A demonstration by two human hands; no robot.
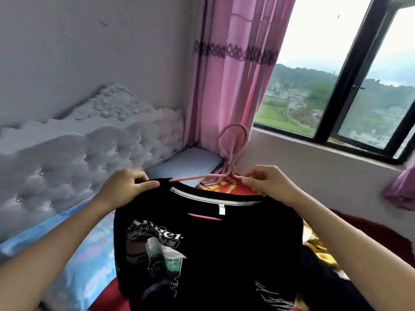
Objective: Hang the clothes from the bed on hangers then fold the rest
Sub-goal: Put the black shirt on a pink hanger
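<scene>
Above the bed (89, 254), left hand (128, 185) pinches the shoulder of the black "Angel" T-shirt (213, 254). Right hand (267, 182) pinches its collar and the pink hanger (233, 140)

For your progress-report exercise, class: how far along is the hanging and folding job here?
Done: nothing hung or folded shows. In hand: the hanger is partly inside the neck of a black shirt; the left hand grips one shoulder, the right hand pinches the hanger's arm. Left: this shirt, then the dark cloth on the bed.
</scene>
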